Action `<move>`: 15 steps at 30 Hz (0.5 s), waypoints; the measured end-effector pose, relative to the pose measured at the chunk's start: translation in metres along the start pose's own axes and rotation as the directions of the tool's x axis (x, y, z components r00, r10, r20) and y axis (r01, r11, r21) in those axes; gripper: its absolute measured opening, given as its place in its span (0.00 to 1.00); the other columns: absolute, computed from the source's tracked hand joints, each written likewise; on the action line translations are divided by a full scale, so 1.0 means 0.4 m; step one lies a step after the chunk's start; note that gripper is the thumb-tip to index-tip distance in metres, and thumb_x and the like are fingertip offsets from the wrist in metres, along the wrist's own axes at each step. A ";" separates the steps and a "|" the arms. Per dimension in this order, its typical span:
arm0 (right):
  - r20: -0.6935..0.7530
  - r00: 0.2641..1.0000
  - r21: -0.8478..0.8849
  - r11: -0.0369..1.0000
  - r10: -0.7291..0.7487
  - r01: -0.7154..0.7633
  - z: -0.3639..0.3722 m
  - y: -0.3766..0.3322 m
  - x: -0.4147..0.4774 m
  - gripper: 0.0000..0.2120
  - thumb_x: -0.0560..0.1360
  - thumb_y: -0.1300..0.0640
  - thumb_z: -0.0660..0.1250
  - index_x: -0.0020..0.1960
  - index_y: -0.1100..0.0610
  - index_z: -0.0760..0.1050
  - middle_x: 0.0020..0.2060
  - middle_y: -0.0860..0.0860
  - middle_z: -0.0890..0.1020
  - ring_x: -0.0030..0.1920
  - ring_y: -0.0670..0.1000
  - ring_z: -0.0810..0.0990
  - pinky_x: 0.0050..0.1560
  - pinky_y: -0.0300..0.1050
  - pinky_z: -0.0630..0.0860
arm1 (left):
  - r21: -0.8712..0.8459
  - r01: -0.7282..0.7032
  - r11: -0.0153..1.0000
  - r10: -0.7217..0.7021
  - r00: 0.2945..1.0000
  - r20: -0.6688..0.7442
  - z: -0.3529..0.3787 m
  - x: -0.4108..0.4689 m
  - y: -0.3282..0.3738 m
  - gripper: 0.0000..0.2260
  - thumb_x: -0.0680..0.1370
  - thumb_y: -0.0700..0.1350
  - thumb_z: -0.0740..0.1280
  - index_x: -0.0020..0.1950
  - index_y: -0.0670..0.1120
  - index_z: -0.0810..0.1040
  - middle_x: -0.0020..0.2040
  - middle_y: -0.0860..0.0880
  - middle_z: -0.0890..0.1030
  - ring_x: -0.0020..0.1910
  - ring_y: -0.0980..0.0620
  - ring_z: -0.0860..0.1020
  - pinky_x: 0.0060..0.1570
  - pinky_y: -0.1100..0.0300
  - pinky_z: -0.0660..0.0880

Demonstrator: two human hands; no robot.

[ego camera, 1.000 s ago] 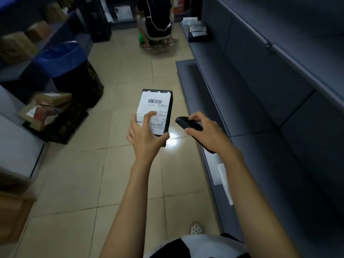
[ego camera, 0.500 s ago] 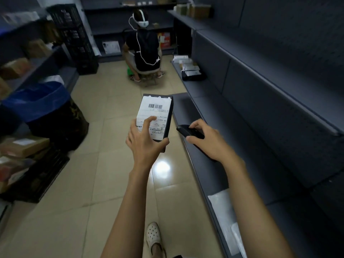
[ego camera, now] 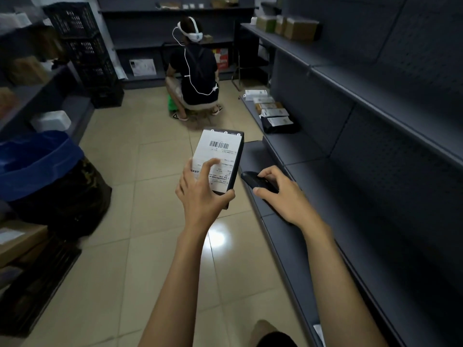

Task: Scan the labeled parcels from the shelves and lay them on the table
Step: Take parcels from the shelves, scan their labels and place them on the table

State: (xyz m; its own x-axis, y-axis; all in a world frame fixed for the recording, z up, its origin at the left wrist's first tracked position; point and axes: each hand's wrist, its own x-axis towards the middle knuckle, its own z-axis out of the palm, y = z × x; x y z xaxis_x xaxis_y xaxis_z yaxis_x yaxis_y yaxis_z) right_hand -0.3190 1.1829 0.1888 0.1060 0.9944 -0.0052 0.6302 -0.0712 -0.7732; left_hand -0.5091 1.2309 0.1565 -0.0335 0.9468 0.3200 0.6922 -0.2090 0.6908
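Left hand grips the black labeled parcel by its near end, barcode facing up, over the floor. Right hand, just beside it, holds the black scanner.

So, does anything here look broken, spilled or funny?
No, nothing stands out. The left hand grips a black parcel, its label flat and face up; the right hand holds the scanner beside it. The parcels on the low shelf lie in a tidy row.
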 end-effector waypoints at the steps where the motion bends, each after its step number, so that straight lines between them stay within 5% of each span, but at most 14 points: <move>1: 0.011 1.000 0.001 1.000 0.007 -0.007 0.020 0.000 0.049 0.14 0.74 0.45 0.70 0.57 0.42 0.70 0.61 0.41 0.79 0.58 0.50 0.79 0.61 0.55 0.75 | -0.003 0.015 1.000 -0.015 1.000 0.014 0.013 0.038 -0.027 0.33 0.62 0.53 0.74 0.66 0.62 0.70 0.76 0.46 0.59 0.75 0.47 0.58 0.71 0.47 0.53; 9: 0.094 0.994 0.027 0.998 -0.058 0.055 0.120 -0.056 0.554 0.14 0.76 0.47 0.70 0.59 0.46 0.71 0.64 0.45 0.78 0.58 0.51 0.78 0.59 0.53 0.76 | 0.043 0.099 0.994 -0.098 0.995 -0.034 0.094 0.462 -0.184 0.38 0.60 0.56 0.70 0.71 0.63 0.66 0.74 0.46 0.60 0.73 0.45 0.61 0.70 0.44 0.55; 15: 0.042 0.986 0.023 0.987 -0.163 0.162 0.061 -0.159 0.991 0.15 0.78 0.47 0.68 0.63 0.46 0.71 0.66 0.45 0.76 0.57 0.50 0.77 0.51 0.49 0.74 | 0.091 0.001 0.996 0.009 0.994 -0.112 0.131 0.895 -0.172 0.42 0.64 0.51 0.76 0.74 0.65 0.62 0.76 0.46 0.58 0.73 0.45 0.60 0.70 0.47 0.54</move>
State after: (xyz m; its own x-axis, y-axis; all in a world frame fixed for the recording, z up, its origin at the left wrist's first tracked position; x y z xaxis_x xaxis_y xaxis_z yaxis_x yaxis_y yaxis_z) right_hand -0.3358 1.5834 0.2207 -0.0309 0.9951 0.0939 0.6209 0.0928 -0.7784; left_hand -0.5308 1.5972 0.1895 -0.1079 0.9113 0.3974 0.7550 -0.1850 0.6291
